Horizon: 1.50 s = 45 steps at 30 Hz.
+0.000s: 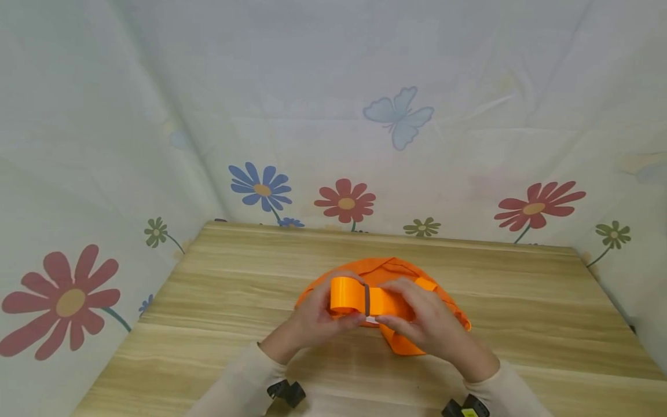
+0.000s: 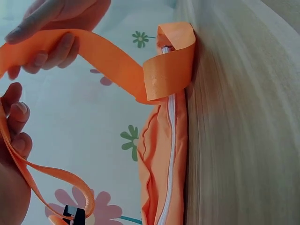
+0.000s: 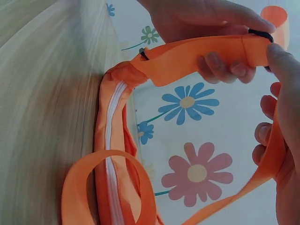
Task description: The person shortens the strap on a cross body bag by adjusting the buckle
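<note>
An orange zippered bag (image 1: 388, 267) lies on the table, its white zipper (image 2: 171, 126) facing the wrist cameras. My left hand (image 1: 320, 315) grips the bag's wide orange strap (image 3: 187, 55) beside a black slider (image 1: 367, 300). Strap webbing curls into a loop just left of that slider. From the other side my right hand (image 1: 435, 321) pinches the strap, its thumb below and fingers above. Another black fitting (image 2: 75, 214) shows on a strap loop low in the left wrist view. Part of the bag is hidden behind both hands.
The wood-grain table (image 1: 208, 324) reaches back to a white cloth wall (image 1: 292, 116) printed with flowers and a butterfly. A loose strap loop (image 1: 401, 341) hangs off the bag's near side.
</note>
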### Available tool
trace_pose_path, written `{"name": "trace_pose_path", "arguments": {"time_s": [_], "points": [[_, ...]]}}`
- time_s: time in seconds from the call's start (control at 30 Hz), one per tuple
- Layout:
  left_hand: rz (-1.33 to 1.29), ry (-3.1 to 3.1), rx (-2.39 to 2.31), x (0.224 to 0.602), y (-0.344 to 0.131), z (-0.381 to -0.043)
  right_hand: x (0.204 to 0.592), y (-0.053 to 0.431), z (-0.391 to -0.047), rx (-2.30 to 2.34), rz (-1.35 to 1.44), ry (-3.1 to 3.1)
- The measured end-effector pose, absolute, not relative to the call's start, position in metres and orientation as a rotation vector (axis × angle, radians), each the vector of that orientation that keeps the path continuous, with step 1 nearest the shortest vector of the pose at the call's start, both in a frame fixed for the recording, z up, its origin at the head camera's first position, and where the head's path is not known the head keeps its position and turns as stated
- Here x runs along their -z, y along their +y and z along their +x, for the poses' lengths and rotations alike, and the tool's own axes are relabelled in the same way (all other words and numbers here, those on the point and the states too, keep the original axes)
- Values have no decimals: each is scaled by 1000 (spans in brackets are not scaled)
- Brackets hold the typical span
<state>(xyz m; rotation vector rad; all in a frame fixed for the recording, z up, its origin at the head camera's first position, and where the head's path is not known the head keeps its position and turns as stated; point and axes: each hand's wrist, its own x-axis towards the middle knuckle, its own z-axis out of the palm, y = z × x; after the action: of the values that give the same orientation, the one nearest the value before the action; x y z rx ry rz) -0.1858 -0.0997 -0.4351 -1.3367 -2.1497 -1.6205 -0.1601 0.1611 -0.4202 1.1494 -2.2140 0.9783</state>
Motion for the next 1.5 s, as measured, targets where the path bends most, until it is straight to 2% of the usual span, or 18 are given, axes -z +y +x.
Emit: {"name": "trace_pose_path", "arguments": {"time_s": [0.27,1.1,1.5], "points": [[-1233,-2300,1564,428,-101,-184,414,157,-159,-940,1179,-2162],[-1340,-2426,1104,421,-111,-190,417,158,-163,-833,1183,-2224],[-1217,-2471,1070,423,-121,-188,421,164,-167,-840,1175,-2150]]}}
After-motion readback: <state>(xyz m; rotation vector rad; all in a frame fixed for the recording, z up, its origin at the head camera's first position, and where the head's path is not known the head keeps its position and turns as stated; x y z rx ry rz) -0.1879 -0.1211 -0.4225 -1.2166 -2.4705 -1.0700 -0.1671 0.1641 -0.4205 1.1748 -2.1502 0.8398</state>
